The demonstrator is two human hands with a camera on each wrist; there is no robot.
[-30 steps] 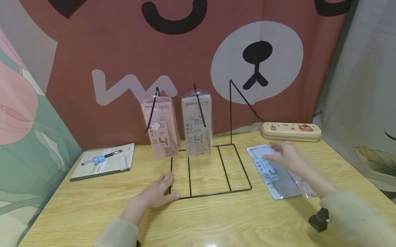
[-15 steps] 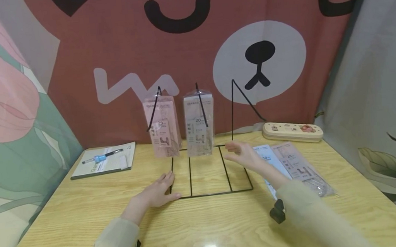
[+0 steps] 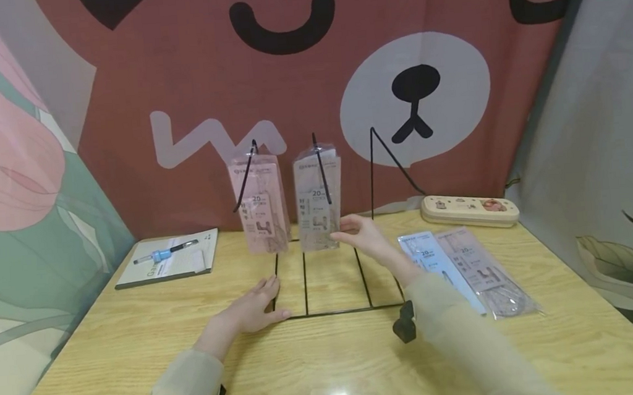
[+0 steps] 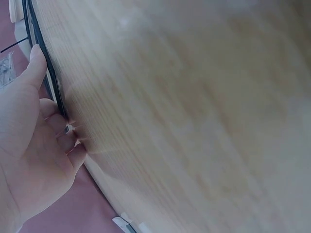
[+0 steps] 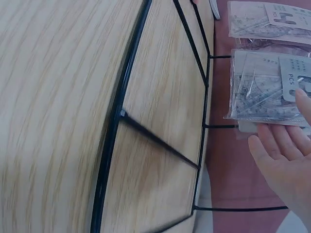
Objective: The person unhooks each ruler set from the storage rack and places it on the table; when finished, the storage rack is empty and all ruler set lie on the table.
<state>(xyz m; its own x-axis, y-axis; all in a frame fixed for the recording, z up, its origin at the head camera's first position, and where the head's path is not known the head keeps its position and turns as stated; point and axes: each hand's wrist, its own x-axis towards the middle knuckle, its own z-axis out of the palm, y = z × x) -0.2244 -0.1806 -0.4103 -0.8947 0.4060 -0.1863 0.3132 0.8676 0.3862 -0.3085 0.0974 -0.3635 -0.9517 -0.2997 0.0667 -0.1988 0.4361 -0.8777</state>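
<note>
A black wire display rack [image 3: 338, 310] stands mid-table with three upright hooks. Pink packets [image 3: 259, 207] hang on the left hook, pale packets [image 3: 316, 199] on the middle one, and the right hook [image 3: 371, 156] is bare. My right hand [image 3: 347, 229] reaches in with straight fingers that touch the lower right edge of the middle packets [image 5: 269, 90]; in the right wrist view the fingers [image 5: 284, 150] lie against their bottom edge. My left hand [image 3: 265, 296] rests flat on the table at the rack's front left corner, its fingers [image 4: 36, 63] along the base wire [image 4: 48, 77].
Two flat packets, one blue [image 3: 436, 262] and one pinkish [image 3: 481, 270], lie on the wooden table [image 3: 330, 370] right of the rack. A cream pencil case [image 3: 469, 209] sits behind them. A notebook [image 3: 188, 266] with a pen [image 3: 163, 253] lies at the back left. Printed curtains enclose the table.
My right hand left the packets lying at the right and moved left and up to the middle hanging packets. The left hand stayed put.
</note>
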